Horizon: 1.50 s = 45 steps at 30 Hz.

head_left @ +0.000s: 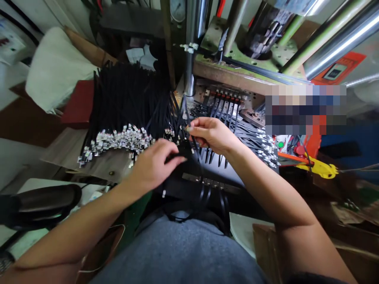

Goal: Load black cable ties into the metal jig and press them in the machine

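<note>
My right hand [211, 134] is closed in a pinch on a black flat cable [195, 146], which runs down from its fingertips toward a metal fixture strip [211, 183]. To its left, my left hand [158, 163] hovers with thumb and forefinger apart and nothing visible between them; its other fingers are curled out of sight. Beyond that hand lies a thick bundle of black cables [130, 94] with white connector ends [118, 140]. Several cables hang in a row from the press mould [226, 96] past my right hand. Another pile with white ends [265, 148] lies to the right.
A press with a green plate [216, 33] and steel columns [194, 35] stands ahead. At right is an orange control box [316, 140] with a green button [280, 144] and a yellow clamp-like tool [321, 169]. A white sack [56, 71] sits at the left.
</note>
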Motion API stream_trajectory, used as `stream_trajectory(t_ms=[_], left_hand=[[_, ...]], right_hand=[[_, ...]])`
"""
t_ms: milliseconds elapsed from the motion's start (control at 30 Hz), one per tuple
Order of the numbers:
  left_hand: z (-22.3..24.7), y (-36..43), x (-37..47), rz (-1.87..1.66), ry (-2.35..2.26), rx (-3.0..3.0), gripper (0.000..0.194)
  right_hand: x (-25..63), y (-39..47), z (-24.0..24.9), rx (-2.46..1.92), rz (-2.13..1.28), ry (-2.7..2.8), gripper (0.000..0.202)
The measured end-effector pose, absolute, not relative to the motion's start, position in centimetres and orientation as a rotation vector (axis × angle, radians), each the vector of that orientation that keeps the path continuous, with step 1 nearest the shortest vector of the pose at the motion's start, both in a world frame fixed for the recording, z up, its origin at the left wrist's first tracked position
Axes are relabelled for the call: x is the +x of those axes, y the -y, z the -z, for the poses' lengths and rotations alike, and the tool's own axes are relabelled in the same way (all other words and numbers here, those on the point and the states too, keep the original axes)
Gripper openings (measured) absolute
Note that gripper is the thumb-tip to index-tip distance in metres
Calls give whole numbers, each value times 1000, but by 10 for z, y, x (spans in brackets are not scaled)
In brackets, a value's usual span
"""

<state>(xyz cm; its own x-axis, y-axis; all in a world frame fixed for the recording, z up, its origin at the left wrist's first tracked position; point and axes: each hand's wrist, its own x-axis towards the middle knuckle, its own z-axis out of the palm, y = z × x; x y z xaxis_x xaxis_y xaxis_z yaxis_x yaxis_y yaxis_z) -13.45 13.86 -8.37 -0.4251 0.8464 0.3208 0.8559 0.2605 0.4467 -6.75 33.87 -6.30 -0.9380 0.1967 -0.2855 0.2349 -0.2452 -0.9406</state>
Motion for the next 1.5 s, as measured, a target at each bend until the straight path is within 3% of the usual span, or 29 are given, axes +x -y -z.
stream_trajectory(t_ms=[100,133,333,433,533,633,733,867,1033,1100,1200,1300,1400,1500], left_hand=[[67,-153,-165,944,2661,-1312,58],[64,-161,-173,984,2710,-1348,63],[61,-196,-192,1439,2694,-1852,45],[53,-191,-187,1593,2548,-1882,34],[34,-177,-174,1670,2447,-1739,18],[11,-160,-159,1709,2258,-1745,9],[-5,-136,-143,1681,2094,-1885,13],[4,-97,-118,1603,2137,-2033,21],[66,-89,-93,1375,2258,-2129,52],[90,-100,-89,1256,2257,-2141,55],[111,-119,-87,1107,2176,-2207,40],[119,-136,-86,1130,2092,-2206,23],[121,-146,-86,1211,2070,-2191,20],[123,-145,-91,1294,2091,-2177,20]], right_hand=[[-66,-342,59,425,2446,-2028,29],[-66,-341,58,401,2444,-2071,26],[-52,-323,45,202,2154,-2495,14],[-36,-321,38,202,1870,-2807,25],[-26,-322,44,379,1763,-2929,22],[-26,-316,56,145,1673,-2794,43],[-30,-310,60,-38,1438,-2799,12],[-19,-329,60,168,1089,-3207,22],[35,-347,78,550,468,-3678,27],[59,-335,84,560,490,-3772,27],[91,-307,91,422,804,-3773,32],[115,-286,102,414,909,-3711,33],[129,-279,119,642,821,-3703,29],[133,-282,133,772,977,-3679,27]])
